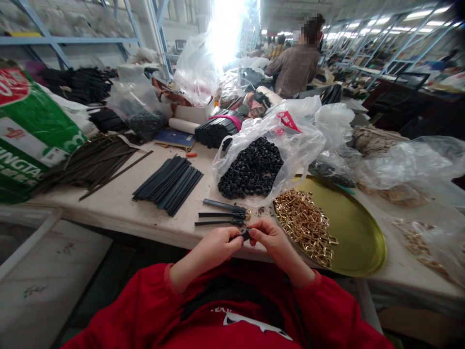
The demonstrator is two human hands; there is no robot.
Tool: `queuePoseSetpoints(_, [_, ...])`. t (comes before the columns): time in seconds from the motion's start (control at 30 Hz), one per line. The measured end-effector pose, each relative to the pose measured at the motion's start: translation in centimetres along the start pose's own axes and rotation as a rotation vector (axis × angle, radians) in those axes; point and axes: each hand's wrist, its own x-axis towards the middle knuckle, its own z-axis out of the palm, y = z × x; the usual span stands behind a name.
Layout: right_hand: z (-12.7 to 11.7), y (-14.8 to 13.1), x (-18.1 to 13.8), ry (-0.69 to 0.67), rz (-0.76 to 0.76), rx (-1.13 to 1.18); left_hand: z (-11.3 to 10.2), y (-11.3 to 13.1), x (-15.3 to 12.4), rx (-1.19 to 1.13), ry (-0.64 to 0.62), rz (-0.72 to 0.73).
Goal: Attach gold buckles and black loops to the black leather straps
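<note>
At the table's front edge, my left hand point(222, 242) and my right hand point(268, 235) meet, both pinching a short dark strap point(244, 235) between thumbs and fingers. Most of that strap is hidden by the fingers. Just beyond lie several black straps with gold buckles point(225, 215), side by side. A stack of flat black strips point(167, 184) rests farther left. Small black loops point(250, 167) fill an open clear plastic bag point(304, 138). To the right of my right hand, gold buckles point(307, 225) are heaped on a round gold tray point(358, 232).
Brown strips point(98, 162) lie at the left beside a green printed bag point(27, 140). A blue notebook point(176, 138) and a tied black bundle point(218, 130) are farther back. Clear bags point(417, 165) crowd the right side. Another person point(296, 65) sits in the background.
</note>
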Motion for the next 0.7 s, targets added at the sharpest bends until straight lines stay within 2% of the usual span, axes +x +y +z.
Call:
queuePoseSetpoints(0.1, [0.1, 0.3, -0.1, -0.053, 0.049, 0.062, 0.4, 0.0, 0.1, -0.034, 0.001, 0.008])
queuePoseSetpoints(0.23, [0.6, 0.6, -0.2, -0.017, 0.106, 0.201, 1.0, -0.3, -0.2, -0.183, 0.139, 0.038])
queuePoseSetpoints(0.4, [1.7, 0.3, -0.9, -0.011, 0.133, 0.269, 1.0, -1.2, -0.7, -0.312, 0.128, 0.032])
queuePoseSetpoints(0.5, [1.9, 0.2, -1.3, -0.014, 0.125, 0.334, 0.9, -1.6, -0.7, -0.289, 0.169, -0.013])
queuePoseSetpoints(0.6, [1.9, 0.3, -1.5, -0.022, 0.189, 0.395, 0.8, -1.8, -0.8, -0.199, 0.194, -0.065])
queuePoseSetpoints(0.7, [2.0, 0.8, -1.7, -0.127, 0.284, 0.414, 0.8, -1.7, -1.1, -0.107, 0.220, -0.082])
